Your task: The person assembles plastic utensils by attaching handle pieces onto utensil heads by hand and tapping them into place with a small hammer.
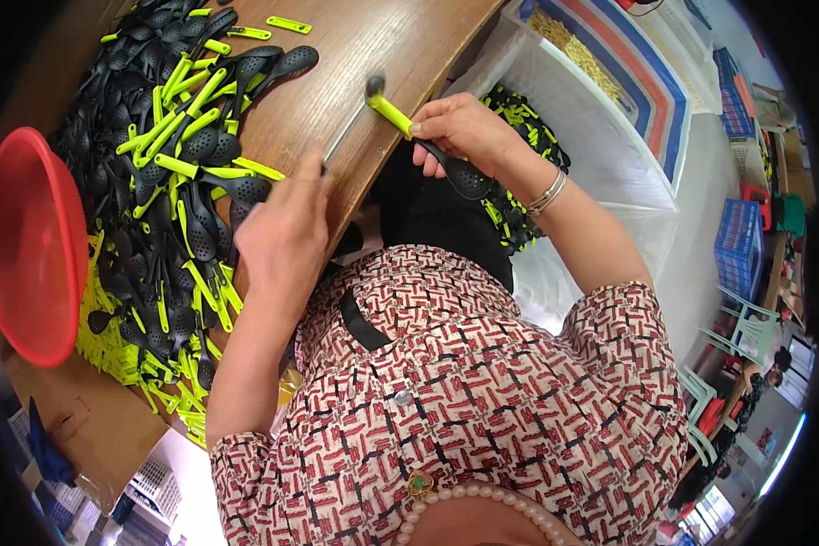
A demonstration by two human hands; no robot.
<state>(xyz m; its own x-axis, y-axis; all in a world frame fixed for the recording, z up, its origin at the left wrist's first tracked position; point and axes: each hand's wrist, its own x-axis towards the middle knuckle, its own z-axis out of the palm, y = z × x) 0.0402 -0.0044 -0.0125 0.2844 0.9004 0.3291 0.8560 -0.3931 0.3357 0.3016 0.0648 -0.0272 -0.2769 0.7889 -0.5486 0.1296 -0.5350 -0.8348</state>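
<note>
My right hand (464, 132) is closed in a pinch on the black perforated spoon with the lime-green handle (393, 116). If that pinch is loose, a knock could twist the spoon, and it could drop past the edge of the brown wooden table (355, 36), since its black bowl hangs off that edge. My left hand (287, 223) is blurred but looks narrow, gripping 1 thin silvery metal rod (344, 136) with a dark rounded end (374, 85); if I aim badly, that end could glance off the handle toward my right fingertips.

The spoon lies up and to the right of my left hand, its handle running from my right fingers to the rod's dark end, seemingly touching it, its bowl just below my right palm.

Just left of my left hand, the heap of loose black-and-green plastic spoons (200, 238) crowds close; a wide swing could sweep some off. Below my right wrist, more black-and-lime plastic pieces (535, 136) lie in the tall translucent white bin (601, 150). Farthest out, well left of my left hand, leans 1 round red plastic basket (29, 246).
</note>
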